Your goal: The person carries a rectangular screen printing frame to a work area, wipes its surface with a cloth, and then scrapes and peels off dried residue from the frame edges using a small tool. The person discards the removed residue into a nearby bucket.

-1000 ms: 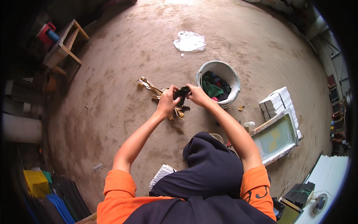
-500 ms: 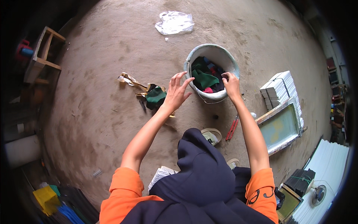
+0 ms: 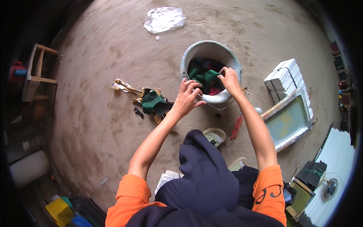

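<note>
A whitish bucket [image 3: 209, 49] stands on the floor in front of me with crumpled dark cloths inside, one of them green and a bit of another red. My right hand [image 3: 230, 80] reaches over its right side and pinches the edge of the green cloth [image 3: 210, 76]. At the near left of the rim is my left hand [image 3: 186, 97], its fingers bent but apart; one or two fingertips reach over the rim near the cloth's left end. Nothing shows in its grasp. The bucket's wire handle [image 3: 226, 107] hangs down on the near side.
Left of the bucket lies a heap of scraps with green cloth [image 3: 152, 100]. Red-handled pliers [image 3: 237, 126] lie near my shoe [image 3: 214, 137]. A framed screen [image 3: 289, 120] leans by a strapped white stack [image 3: 289, 80] at right. White plastic [image 3: 165, 19] lies beyond.
My right hand has taken hold of the green cloth and pulled its edge up toward the right. The left hand's fingers have come in over the rim. The view has shifted slightly.
</note>
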Demonstrator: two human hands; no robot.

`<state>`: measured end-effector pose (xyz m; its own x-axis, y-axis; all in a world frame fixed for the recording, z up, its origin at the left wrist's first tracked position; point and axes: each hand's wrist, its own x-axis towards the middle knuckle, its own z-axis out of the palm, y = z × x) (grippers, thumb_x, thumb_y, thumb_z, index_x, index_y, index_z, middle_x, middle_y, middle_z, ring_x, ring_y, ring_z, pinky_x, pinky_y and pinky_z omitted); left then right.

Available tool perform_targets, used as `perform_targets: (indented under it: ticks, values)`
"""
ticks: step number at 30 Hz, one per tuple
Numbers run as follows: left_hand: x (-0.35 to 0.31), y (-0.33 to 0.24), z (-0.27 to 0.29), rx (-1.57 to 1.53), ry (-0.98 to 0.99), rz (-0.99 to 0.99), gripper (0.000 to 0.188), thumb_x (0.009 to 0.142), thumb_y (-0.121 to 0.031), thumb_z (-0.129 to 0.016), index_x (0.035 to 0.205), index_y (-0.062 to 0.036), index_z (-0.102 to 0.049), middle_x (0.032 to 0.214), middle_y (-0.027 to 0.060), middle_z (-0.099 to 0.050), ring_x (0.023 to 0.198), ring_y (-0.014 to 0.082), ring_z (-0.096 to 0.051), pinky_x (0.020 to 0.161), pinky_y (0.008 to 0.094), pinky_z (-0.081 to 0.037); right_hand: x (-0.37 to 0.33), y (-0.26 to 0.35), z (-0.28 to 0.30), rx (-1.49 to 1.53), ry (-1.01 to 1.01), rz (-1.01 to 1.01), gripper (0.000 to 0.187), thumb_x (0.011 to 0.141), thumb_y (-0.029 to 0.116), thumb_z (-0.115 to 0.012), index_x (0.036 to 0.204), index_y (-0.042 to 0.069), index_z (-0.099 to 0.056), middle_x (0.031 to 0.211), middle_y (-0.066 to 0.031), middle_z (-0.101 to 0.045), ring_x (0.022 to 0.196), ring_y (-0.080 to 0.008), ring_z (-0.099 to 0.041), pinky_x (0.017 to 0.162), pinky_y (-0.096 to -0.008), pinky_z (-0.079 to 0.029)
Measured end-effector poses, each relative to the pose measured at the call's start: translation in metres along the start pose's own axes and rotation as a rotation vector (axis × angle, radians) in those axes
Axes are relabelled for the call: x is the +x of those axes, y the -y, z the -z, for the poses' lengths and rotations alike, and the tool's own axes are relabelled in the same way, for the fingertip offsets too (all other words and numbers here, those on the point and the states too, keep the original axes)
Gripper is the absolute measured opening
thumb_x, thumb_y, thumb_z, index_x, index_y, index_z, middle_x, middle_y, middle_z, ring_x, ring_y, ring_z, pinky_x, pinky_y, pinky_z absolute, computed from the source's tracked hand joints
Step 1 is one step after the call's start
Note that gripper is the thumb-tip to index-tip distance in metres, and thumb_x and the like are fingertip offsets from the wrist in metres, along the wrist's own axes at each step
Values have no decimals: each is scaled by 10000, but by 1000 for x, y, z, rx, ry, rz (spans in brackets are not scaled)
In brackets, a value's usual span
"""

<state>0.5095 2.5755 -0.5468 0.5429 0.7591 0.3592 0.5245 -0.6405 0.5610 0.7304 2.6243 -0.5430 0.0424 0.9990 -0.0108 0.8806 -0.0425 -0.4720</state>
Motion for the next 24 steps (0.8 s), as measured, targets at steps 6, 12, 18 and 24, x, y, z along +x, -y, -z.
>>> perform_targets:
  ticks: [6,12,18,24]
  values:
    - [51,-44,22,-345,-271,48,435,747,-335,-627,1072,-68,-515,1142,126,-458,1120,307,-358,984,418,-253,-49,22,129,546,196,-174,185,807,172,-632,877,13,-567,811,-41,-600,796,-99,-552,733,-252,-439]
    - [121,-144,24,-1162,194,202,462,862,-293,-580,1200,-13,-433,1028,116,-584,962,158,-543,857,289,-418,-136,7,224,730,21,-168,142,832,103,-605,915,25,-520,850,-39,-589,813,-86,-564,748,-228,-456]
    - [143,-250,-8,-1083,506,10,242,845,-94,-597,1047,-8,-496,902,40,-580,850,101,-572,716,219,-465,-241,-46,246,1112,-107,-314,578,774,244,-684,1211,57,-355,1010,-96,-582,948,-140,-545,724,-240,-428]
    - [134,-320,-78,-759,802,-139,294,813,-74,-618,1086,-47,-513,882,29,-550,816,84,-547,680,222,-466,-316,-109,226,1527,-213,-380,369,788,161,-674,1084,36,-492,967,-49,-581,953,-130,-542,811,-274,-436]
